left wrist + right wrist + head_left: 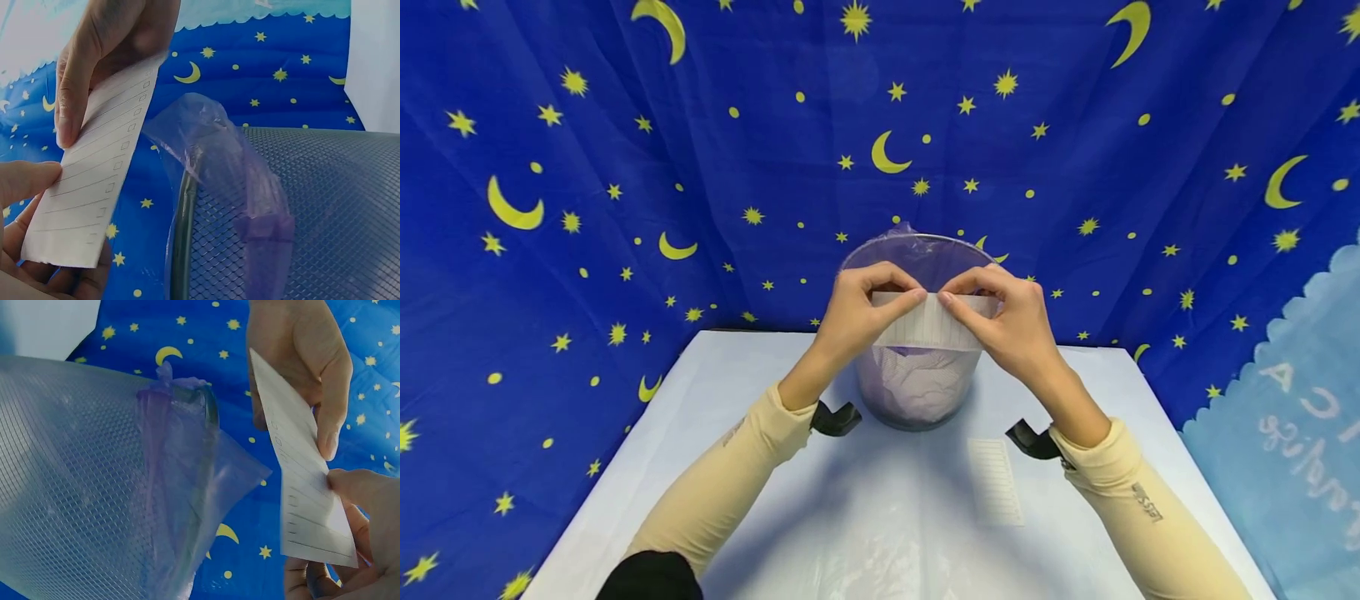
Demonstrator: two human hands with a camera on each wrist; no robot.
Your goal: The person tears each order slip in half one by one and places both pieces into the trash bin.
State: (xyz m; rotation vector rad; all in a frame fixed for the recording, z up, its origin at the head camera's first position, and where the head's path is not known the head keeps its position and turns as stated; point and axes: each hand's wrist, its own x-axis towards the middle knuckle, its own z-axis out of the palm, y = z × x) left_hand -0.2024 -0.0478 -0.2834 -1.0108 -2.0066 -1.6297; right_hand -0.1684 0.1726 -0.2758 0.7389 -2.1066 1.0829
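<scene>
My left hand [863, 307] and right hand [1017, 315] both pinch the top edge of a lined white paper slip [931, 327], thumbs on the near face and close together at its middle. In the left wrist view, small checkbox squares run along one side of the slip [94, 181]. The slip is held up in front of the mouth of a round mesh wastebasket [344, 200], hiding part of it. A thin purple plastic bag [265, 237] lines the basket and folds over its rim; it also shows in the right wrist view [181, 437].
A second lined paper slip [997, 482] lies on the white table [760, 533], to the right of the basket and nearer me. Behind the table hangs a blue cloth [820, 167] with yellow moons and stars. A light blue cloth [1292, 442] hangs at the right.
</scene>
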